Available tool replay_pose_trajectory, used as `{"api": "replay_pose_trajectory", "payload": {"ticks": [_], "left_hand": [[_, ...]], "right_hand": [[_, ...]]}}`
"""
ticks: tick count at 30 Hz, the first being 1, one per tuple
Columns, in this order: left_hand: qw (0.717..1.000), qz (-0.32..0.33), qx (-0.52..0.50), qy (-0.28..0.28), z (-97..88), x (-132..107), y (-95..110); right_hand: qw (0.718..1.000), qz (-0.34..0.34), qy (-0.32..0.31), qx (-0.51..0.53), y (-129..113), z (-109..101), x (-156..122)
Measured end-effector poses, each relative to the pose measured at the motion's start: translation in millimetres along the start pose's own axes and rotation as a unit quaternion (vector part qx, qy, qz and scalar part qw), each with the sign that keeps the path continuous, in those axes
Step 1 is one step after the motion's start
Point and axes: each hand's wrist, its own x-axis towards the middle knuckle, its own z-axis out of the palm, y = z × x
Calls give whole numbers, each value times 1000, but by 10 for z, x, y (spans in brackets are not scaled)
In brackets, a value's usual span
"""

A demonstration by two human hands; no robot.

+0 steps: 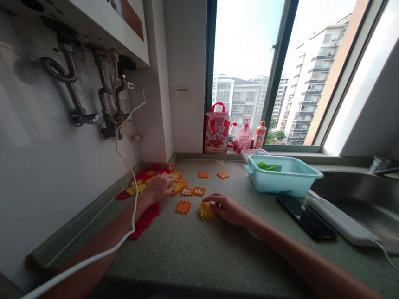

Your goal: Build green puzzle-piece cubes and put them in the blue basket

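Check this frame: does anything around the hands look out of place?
A white cable drops from the wall pipework and drapes across the left forearm. It looks odd because a loose wire lies over the arm, right beside the interlocking puzzle pieces.

Notched toy tiles (198,191) lying flat, yellow tile (205,212), orange tile (183,207) beside it, red tiles (144,221) joined

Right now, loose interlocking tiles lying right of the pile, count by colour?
Plain orange tiles: 3
Orange tiles with pale windows: 2
Yellow tile, at the right hand: 1
Total: 6
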Motion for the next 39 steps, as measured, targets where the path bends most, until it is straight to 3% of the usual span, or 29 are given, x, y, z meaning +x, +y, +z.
{"api": "replay_pose_trajectory", "payload": {"ticks": [7,11,18,32,39], "left_hand": [[994,-66,77,-42,266,80,-111],[992,-65,82,-67,204,64,-120],[990,-97,86,-63,103,-15,-226],[989,-104,77,-66,98,-45,-286],[985,-151,80,-39,195,-6,-389]], "right_hand": [[995,-2,-61,-84,-201,-36,-43],[994,1,-49,-98,-170,-78,-79],[988,18,-34,-149,-83,-220,-171],[988,0,-45,-148,-83,-288,-230],[988,-5,-46,-145,-116,-296,-251]]}}
